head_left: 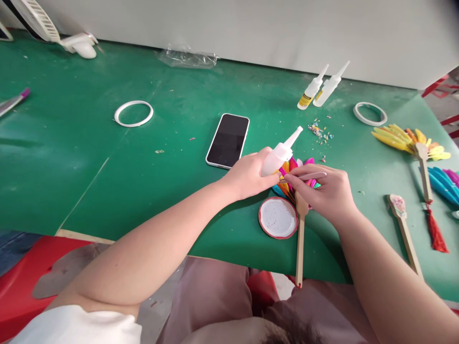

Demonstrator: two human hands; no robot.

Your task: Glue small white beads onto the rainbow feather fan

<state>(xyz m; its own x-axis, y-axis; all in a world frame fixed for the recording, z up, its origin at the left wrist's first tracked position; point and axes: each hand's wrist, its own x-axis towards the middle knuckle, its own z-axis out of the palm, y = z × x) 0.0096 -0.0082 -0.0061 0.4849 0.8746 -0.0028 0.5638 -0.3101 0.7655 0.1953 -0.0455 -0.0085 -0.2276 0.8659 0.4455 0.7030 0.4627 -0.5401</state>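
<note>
My left hand point(253, 173) is closed around a white glue bottle point(277, 158), its long nozzle slanting up to the right. In my right hand point(324, 188) is a pair of pinkish tweezers point(311, 176), pinched between thumb and fingers. The tweezers' tips meet my left thumb, and whatever they may hold there is too small to make out. Beneath both hands lies a fan of multicoloured feathers point(281, 190) on a wooden handle point(300, 243), partly hidden by my fingers. A round white lid with a red rim point(278, 218) sits left of the handle.
A phone point(228, 141) lies left of my hands. Two glue bottles point(309, 93) stand behind, near colourful crumbs point(320, 131). Tape rings point(370, 113) lie on the green table. At right are a yellow feather fan point(398, 138), blue feathers point(442, 185) and a wooden handle point(405, 224).
</note>
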